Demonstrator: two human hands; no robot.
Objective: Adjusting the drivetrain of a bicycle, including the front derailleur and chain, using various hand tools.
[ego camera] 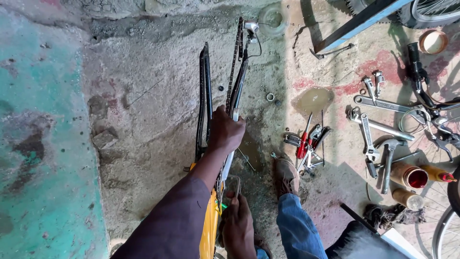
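Rough grey concrete floor [143, 120] fills the view, with a wide patch of green paint [38, 144] far to the left of the bike frame and some faded red marks to its right.

Biggest of all is the bike frame [207, 96], yellow near the person and black farther away, lying flat in the middle of the floor. One chain [235, 62] runs along its right side.

One blue bar [354, 24] slants across the top, up and to the right of the frame. Parts of two bike wheels show, one at the top right corner [431, 12] and one at the right edge [443, 201].

One leg in blue jeans [297, 225] ends in a brown shoe [286, 175], just right of the frame.

The left hand [226, 130] is closed tight around the black tubes of the frame. The right hand [237, 225] sits low beside the yellow part, fingers curled on a small metal piece [233, 184].

Well to the right of the frame lie tools: at least three silver wrenches [378, 125], one hammer [389, 158], and one red-handled screwdriver [303, 144] in a small pile.

Past them sit three round containers: a brass-coloured can with a red inside [411, 175], a yellow bottle with a red tip [437, 173] and a smaller tan can [406, 197]. A round tan tin [432, 41] sits far up to the right.

One small metal ring [270, 97] lies just right of the chain.
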